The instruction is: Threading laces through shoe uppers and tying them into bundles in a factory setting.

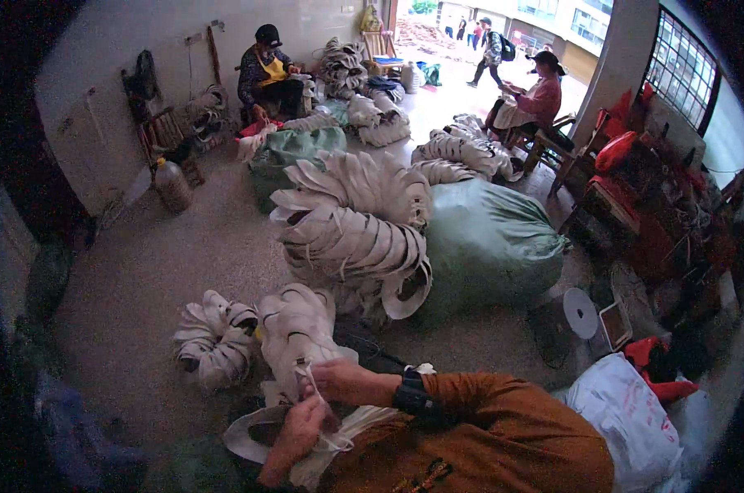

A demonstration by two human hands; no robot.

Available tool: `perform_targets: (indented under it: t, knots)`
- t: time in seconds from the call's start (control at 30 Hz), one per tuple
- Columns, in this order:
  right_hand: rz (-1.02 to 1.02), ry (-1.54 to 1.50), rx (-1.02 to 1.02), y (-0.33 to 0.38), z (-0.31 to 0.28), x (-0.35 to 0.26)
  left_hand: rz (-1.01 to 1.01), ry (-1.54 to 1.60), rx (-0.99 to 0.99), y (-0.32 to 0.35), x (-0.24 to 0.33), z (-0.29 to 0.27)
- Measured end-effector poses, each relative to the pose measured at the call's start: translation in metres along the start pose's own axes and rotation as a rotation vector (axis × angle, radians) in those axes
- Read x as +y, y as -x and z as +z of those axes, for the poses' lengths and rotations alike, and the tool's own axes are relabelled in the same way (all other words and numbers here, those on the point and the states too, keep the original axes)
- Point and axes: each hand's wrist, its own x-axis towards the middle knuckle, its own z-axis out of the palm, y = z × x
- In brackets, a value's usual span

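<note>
Pale strip (311,380), cloth-like, held upright between the two hands. Left hand (300,426): grip closed on the strip from below, fingers curled. Right hand (345,382): grip closed on it too, from the right; its fingertips are too small and blurred to make out. Strip's lower end lost behind the left fingers; cannot tell whether it joins the curved pale piece (242,434) just left of the grip, partly covered by the left hand.

Left forearm cut off by the lower edge. Right wrist wears a black band (415,393), below a brown sleeve (479,398). More loose pale material (364,423) under the grip, across the lap; its layers cannot be told apart.

Just beyond the grip, a pale bundle (296,320), its near end hidden by the hands. Left of that, a ring-shaped bundle (216,341) on the floor (142,279). Farther out, a large stack (351,234) of overlapping pale pieces, covering part of a green sack (495,246). Well right of the grip, a white bag (626,407), contents hidden. Lower left corner too dark to read.
</note>
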Motion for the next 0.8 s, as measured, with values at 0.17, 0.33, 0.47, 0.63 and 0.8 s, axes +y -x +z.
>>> perform_targets:
  t: [0.17, 0.33, 0.47, 0.63, 0.8]
  knots:
    - [0.057, 0.296, 0.110, 0.029, 0.005, -0.021, 0.147, 0.007, 0.145, 0.012, -0.038, -0.020]
    - [0.147, 0.628, 0.037, 0.079, -0.015, -0.063, -0.011, 1.058, 0.263, 0.022, -0.076, -0.057]
    - [0.013, 0.675, 0.080, 0.130, -0.020, -0.091, -0.115, 1.259, 0.483, 0.023, -0.109, -0.075]
    - [-0.163, 0.451, 0.242, 0.174, -0.024, -0.120, -0.134, 1.046, 0.566, 0.023, -0.130, -0.094]
    - [-0.735, -0.090, 0.004, 0.201, -0.057, -0.134, -0.219, 0.225, 0.562, 0.027, -0.097, -0.106]
